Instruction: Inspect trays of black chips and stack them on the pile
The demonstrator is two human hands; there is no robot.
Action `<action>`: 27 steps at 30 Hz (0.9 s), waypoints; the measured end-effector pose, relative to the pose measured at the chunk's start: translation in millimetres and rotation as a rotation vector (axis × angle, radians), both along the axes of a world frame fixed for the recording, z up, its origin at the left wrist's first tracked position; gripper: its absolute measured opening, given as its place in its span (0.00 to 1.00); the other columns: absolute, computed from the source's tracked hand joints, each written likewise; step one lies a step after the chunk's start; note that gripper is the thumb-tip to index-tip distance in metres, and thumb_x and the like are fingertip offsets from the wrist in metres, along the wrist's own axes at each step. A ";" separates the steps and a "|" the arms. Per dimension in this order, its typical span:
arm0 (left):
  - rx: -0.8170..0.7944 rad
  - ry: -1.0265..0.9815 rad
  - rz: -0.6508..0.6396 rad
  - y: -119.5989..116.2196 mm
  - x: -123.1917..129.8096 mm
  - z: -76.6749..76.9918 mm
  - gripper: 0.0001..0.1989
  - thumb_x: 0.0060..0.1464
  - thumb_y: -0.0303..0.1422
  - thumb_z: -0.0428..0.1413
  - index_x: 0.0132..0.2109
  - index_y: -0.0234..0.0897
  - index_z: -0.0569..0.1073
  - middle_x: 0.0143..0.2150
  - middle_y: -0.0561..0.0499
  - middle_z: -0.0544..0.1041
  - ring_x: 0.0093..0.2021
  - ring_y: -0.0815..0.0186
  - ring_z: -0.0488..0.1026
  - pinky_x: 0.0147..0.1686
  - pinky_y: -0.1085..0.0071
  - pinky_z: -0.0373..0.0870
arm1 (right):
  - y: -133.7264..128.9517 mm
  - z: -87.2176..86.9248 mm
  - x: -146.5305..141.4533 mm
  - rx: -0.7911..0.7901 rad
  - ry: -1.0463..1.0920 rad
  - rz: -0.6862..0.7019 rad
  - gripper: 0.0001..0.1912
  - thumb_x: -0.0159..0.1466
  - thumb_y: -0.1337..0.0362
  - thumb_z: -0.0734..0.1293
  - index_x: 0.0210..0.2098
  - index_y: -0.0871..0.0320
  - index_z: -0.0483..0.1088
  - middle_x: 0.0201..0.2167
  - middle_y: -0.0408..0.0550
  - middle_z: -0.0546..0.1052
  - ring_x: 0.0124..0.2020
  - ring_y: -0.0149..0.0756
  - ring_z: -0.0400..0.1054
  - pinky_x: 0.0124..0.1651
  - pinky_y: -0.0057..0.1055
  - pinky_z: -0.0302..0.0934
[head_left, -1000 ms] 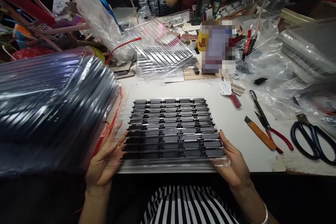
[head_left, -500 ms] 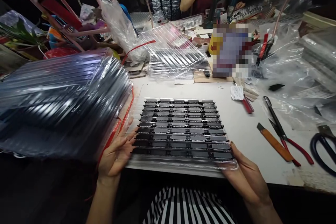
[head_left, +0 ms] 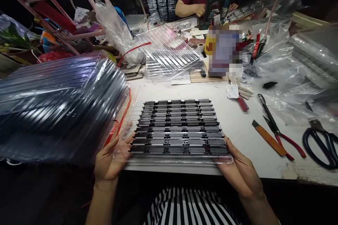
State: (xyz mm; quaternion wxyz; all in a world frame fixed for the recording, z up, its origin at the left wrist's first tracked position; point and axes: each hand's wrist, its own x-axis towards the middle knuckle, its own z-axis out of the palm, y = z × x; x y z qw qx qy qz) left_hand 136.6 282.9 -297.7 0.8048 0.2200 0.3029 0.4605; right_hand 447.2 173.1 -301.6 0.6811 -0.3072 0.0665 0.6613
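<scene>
A clear plastic tray (head_left: pixel 176 126) filled with rows of black comb-edged parts lies level between my hands, over the table's front edge. My left hand (head_left: pixel 112 158) grips its left side, with the fingers partly seen through the clear plastic. At the right front corner, my right hand (head_left: pixel 241 168) holds the tray, its thumb along the side and its fingers underneath. Just left of my left hand is a tall stack of clear trays with dark contents (head_left: pixel 58 109). A red strap (head_left: pixel 125 112) runs down beside that stack.
On the white table (head_left: pixel 237 130) at the right lie an orange-handled blade (head_left: pixel 270 139), red-handled pliers (head_left: pixel 290 144) and dark blue scissors (head_left: pixel 320 147). Empty clear trays (head_left: pixel 171 51) lie behind. A person (head_left: pixel 192 0) sits across the table. Plastic bags fill the right back.
The view has shifted slightly, so most things appear further left. Both hands still hold the tray. The person across has lowered a raised arm to the table.
</scene>
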 end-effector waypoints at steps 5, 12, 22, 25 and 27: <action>0.016 -0.098 0.152 -10.1 3.8 -4.0 0.30 0.58 0.33 0.45 0.67 0.36 0.52 0.60 0.40 0.68 0.58 0.57 0.66 0.50 0.63 0.69 | 0.6 -2.0 1.5 -0.039 0.008 -0.002 0.19 0.65 0.67 0.59 0.55 0.50 0.66 0.57 0.44 0.69 0.56 0.37 0.64 0.59 0.43 0.61; -0.016 0.038 0.090 -15.0 4.0 0.0 0.38 0.47 0.19 0.46 0.67 0.37 0.51 0.52 0.40 0.74 0.50 0.59 0.72 0.45 0.62 0.70 | -1.5 2.8 2.6 -0.121 -0.043 0.029 0.19 0.65 0.64 0.59 0.54 0.47 0.67 0.57 0.42 0.69 0.56 0.40 0.65 0.58 0.46 0.61; -0.073 -0.019 0.104 -15.7 3.5 -0.9 0.37 0.46 0.18 0.47 0.65 0.38 0.55 0.45 0.43 0.76 0.43 0.62 0.74 0.43 0.62 0.70 | -0.5 -0.3 -4.1 -0.156 -0.195 0.028 0.15 0.65 0.57 0.59 0.49 0.46 0.71 0.55 0.44 0.71 0.59 0.43 0.61 0.59 0.50 0.59; -0.077 -0.018 0.116 -14.5 3.8 -2.3 0.37 0.45 0.19 0.48 0.65 0.37 0.55 0.45 0.42 0.76 0.43 0.61 0.74 0.43 0.61 0.70 | -2.0 0.4 -2.1 -0.158 -0.214 0.049 0.15 0.65 0.56 0.59 0.49 0.47 0.71 0.56 0.45 0.70 0.59 0.45 0.61 0.58 0.51 0.60; -0.078 -0.023 0.116 -13.7 3.3 -3.7 0.38 0.45 0.20 0.48 0.65 0.37 0.54 0.46 0.41 0.76 0.44 0.60 0.74 0.43 0.61 0.69 | -4.9 1.5 0.2 -0.145 -0.225 0.077 0.16 0.65 0.58 0.59 0.49 0.47 0.71 0.56 0.46 0.69 0.59 0.46 0.61 0.57 0.52 0.61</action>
